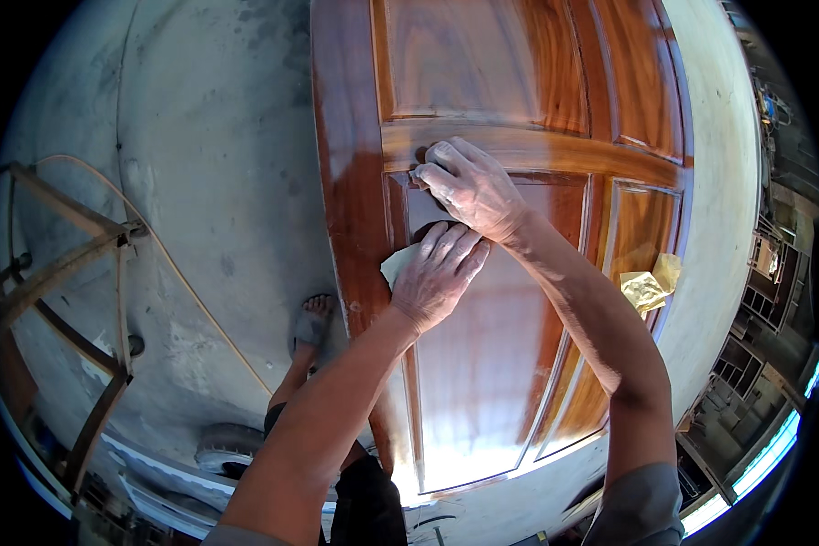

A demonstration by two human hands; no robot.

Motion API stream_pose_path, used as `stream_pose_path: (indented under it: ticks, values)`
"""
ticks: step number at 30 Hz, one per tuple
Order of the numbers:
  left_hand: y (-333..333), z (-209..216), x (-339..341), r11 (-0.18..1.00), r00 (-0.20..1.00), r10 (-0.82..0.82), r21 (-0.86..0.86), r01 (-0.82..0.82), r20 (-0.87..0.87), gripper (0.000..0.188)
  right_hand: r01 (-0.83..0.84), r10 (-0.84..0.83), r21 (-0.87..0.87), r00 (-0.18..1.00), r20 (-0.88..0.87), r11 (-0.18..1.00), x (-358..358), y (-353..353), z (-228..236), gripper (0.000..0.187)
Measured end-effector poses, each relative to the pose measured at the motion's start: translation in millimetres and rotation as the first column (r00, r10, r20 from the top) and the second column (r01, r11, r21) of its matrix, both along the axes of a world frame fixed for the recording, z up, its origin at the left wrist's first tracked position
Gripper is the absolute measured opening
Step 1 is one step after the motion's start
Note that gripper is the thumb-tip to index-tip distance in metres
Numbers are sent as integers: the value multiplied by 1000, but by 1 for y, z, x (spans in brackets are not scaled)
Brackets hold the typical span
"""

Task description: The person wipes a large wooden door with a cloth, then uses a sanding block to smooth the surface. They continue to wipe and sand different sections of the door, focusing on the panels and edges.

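A reddish-brown panelled wooden door [482, 364] lies under both my hands. My right hand [478, 191] is at the crosspiece and the upper corner of a recessed panel. Its fingers are curled and pinch a small, dark folded piece of sandpaper [417, 179] against the moulding; most of the piece is hidden. Pale dust coats these fingers. Just below it, my left hand [439, 276] rests on the door with its fingers bent over a pale sheet of paper [397, 264]. One corner of the sheet sticks out on the left; the thumb is hidden.
Crumpled yellow sheets [646, 288] lie on the door's right side. At left, a dark frame [64, 282] stands on the concrete floor [218, 182], with a thin hose [187, 264] running past it. A tyre [229, 446] is at lower left, near a foot [313, 318].
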State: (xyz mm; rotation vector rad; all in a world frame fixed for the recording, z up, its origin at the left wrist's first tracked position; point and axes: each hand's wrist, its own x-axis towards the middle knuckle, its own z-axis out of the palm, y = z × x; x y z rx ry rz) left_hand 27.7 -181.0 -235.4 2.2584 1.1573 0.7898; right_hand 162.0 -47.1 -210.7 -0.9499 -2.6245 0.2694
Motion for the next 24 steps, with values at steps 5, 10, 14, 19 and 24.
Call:
stream_pose_path:
  ticks: [5,10,14,19,24]
  values:
    - [-22,14,-20,981,968,-190,3,194,-164,48,8,-6,-30,997,81,1000,29,1,8,20]
    - [-33,8,-41,950,940,-287,71,304,-184,46,-1,0,26,999,51,1000,-32,-7,-7,23]
    - [-38,15,-63,934,923,-357,-43,354,-147,44,-7,8,-5,998,70,1000,0,0,-5,20]
    - [-46,10,-99,943,936,-334,-47,331,-112,52,71,-81,113,992,91,991,-32,-13,-2,15]
    - [31,3,-99,850,857,506,-112,-515,-99,48,110,-133,116,968,213,987,92,-9,21,16]
